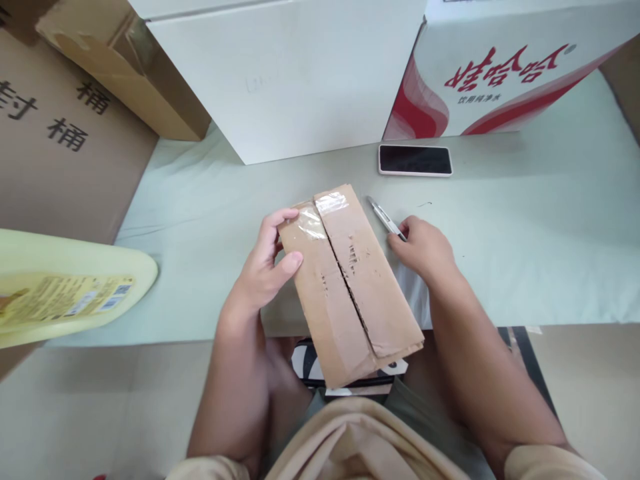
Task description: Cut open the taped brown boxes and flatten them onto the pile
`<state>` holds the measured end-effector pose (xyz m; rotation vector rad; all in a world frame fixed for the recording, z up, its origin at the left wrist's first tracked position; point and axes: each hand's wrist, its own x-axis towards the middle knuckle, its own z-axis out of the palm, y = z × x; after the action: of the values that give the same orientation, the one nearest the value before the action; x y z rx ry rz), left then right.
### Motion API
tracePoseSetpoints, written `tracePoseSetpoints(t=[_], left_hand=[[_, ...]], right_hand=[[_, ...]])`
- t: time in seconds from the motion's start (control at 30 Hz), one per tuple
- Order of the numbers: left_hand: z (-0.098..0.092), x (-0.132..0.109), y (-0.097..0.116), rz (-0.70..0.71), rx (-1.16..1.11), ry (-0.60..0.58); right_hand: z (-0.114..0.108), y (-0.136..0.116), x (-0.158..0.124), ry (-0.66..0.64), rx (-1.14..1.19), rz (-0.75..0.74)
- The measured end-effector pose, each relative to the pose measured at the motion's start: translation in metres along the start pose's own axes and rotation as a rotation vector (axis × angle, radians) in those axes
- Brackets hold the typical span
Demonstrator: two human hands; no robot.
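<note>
My left hand grips the upper left edge of a flat brown cardboard box, with the thumb on top. The box is tilted, and its lower end reaches out over the table's front edge. A dark seam runs down its middle between two flaps, crossed by clear tape at the far end. Torn, rough patches mark the surface. To the right of the box, my right hand pinches the near end of a slim silver-grey, pen-shaped tool. That tool lies low over the table, and its exact kind is unclear.
A phone lies beyond the tool. Behind stand a large white box and a white-and-red carton. Brown cartons and a pale yellow bottle are on the left. A pale green cloth covers the table.
</note>
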<state>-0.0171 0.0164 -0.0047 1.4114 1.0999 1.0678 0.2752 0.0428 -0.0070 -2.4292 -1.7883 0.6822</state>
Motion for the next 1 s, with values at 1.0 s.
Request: tracePoseSetpoints(t=[1.0], left_hand=[[0.002, 0.004, -0.016, 0.197, 0.28, 0.0]], right_hand=[[-0.049, -0.04, -0.107, 0.329, 0.543, -0.882]])
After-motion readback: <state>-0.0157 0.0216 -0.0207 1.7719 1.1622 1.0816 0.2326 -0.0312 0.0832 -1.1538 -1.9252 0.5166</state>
